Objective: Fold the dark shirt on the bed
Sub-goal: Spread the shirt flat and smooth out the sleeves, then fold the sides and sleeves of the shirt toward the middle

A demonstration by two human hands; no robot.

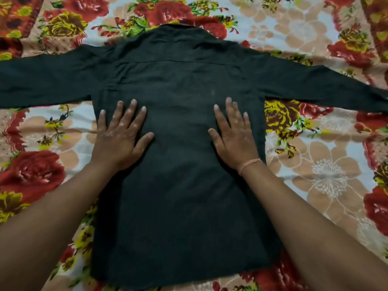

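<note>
The dark shirt [178, 85] lies flat and back-up on the bed, collar at the far end, hem toward me. Both long sleeves stretch straight out to the left and right edges of the view. My left hand [120, 135] rests palm-down on the left half of the shirt's back, fingers spread. My right hand [233, 133] presses flat on the right half, fingers apart, with a thin pale band on its wrist. Neither hand grips any cloth.
A flowered bedsheet [315, 160] with red, yellow and beige blooms covers the bed all around the shirt. A darker patterned cloth [14, 15] shows at the far left corner.
</note>
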